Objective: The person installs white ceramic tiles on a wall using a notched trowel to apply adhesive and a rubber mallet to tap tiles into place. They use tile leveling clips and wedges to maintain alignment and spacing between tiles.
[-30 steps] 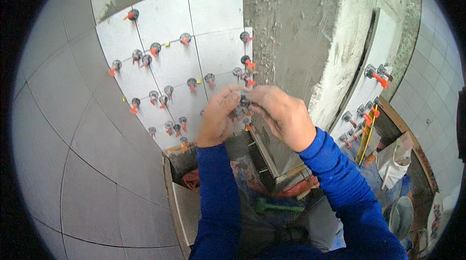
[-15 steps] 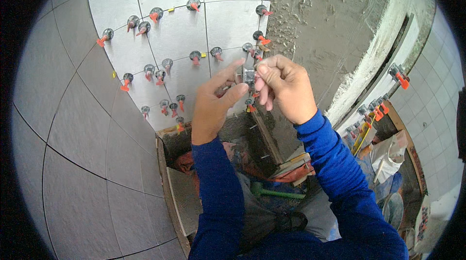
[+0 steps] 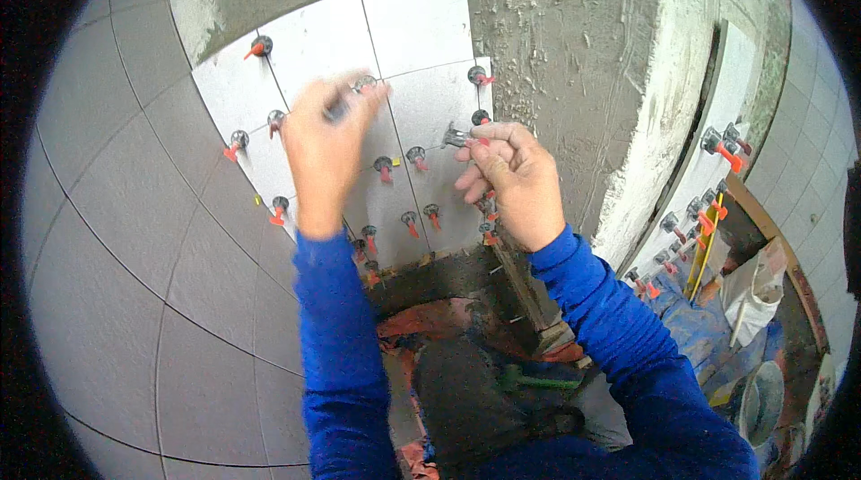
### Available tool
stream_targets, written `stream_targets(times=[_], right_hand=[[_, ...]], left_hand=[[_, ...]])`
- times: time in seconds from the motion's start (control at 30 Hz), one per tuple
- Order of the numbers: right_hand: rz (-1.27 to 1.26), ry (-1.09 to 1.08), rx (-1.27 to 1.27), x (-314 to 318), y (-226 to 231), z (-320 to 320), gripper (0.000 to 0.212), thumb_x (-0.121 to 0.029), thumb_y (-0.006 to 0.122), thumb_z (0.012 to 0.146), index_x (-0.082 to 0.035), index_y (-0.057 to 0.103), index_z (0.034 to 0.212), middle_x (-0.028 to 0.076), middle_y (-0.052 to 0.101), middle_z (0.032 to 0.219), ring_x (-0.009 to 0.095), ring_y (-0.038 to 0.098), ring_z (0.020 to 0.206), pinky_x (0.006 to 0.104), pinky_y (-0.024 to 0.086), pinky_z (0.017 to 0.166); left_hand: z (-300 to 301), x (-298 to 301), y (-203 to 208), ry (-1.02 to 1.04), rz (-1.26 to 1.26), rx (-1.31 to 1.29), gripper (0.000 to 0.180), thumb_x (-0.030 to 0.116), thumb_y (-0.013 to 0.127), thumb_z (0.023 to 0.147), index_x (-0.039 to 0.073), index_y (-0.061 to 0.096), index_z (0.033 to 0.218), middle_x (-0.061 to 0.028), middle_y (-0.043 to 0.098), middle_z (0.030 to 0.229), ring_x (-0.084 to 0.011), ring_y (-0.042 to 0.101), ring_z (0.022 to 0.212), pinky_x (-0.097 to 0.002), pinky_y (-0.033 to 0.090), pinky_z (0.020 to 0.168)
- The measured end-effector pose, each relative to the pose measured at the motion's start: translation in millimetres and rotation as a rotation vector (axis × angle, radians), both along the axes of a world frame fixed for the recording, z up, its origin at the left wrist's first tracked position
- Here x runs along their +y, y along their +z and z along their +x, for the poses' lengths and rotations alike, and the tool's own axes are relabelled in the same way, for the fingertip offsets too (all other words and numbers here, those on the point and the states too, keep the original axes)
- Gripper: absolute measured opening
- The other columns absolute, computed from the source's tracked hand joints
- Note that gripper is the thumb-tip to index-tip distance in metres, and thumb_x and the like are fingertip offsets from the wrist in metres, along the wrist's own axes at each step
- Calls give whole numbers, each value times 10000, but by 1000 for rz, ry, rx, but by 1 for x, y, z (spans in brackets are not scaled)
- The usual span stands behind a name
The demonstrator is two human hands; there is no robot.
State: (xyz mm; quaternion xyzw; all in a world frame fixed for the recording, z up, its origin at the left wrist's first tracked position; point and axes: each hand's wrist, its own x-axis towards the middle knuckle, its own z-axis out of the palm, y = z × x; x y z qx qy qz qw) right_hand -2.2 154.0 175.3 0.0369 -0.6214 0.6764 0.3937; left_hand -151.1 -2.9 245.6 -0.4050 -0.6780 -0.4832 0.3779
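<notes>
In my right hand (image 3: 516,180), thumb and fingertips pinch a tile leveler (image 3: 457,136), a dark disc with a reddish handle, just off the white tiles (image 3: 421,108). My left hand (image 3: 325,153) is raised at the upper part of the tiles, beside a leveler (image 3: 365,83) at a joint. Motion smears its fingers; a dark patch shows between them, and I cannot tell if it is held. More levelers sit along the tile joints, such as a red-handled one (image 3: 385,168) lower down and an orange-handled one (image 3: 260,46) at the upper left.
Large grey tiles (image 3: 108,229) cover the left wall. Rough mortar (image 3: 574,59) lies right of the white tiles. Below are a wooden strip (image 3: 518,287), a green-handled tool (image 3: 543,379) and reddish cloth. At the right stand a white bag (image 3: 755,292), a bucket (image 3: 762,404) and more levelers.
My left hand has moved up and left, away from the leveler both hands were at. My right hand keeps the leveler, shifted slightly left and down. The view has tilted upward.
</notes>
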Motion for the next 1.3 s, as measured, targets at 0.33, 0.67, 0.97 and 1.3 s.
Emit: stream_targets(times=[0.33, 0.67, 0.97, 1.3], right_hand=[[-50, -303, 49, 16, -8, -77, 188, -84, 687, 961, 32, 619, 1092, 133, 744, 935, 155, 707, 695, 268, 533, 559], [-249, -573, 118, 43, 1, -150, 167, -35, 733, 922, 3, 618, 1037, 103, 712, 810, 144, 677, 622, 276, 536, 518], [-343, -501, 205, 41, 11, -149, 219, -3, 653, 967, 57, 596, 1169, 151, 716, 872, 182, 718, 670, 302, 599, 553], [-254, -183, 117, 32, 3, -148, 234, -20, 651, 979, 94, 588, 1173, 178, 723, 952, 212, 736, 741, 324, 631, 674]], left_hand=[[-87, 53, 111, 634, -510, 714, 820, 477, 853, 690, 245, 585, 1429, -83, 711, 1153, -295, 680, 1127, -445, 586, 912], [-72, 104, 116, 684, -572, 673, 822, 476, 864, 685, 161, 598, 1396, -103, 649, 1249, -302, 639, 1193, -444, 603, 874], [-64, 119, 115, 619, -620, 629, 811, 449, 894, 657, 123, 620, 1347, -110, 630, 1227, -310, 646, 1158, -431, 607, 862], [-74, 102, 134, 632, -574, 679, 571, 429, 889, 675, 69, 701, 1076, -91, 664, 1143, -286, 662, 1134, -437, 609, 838]])
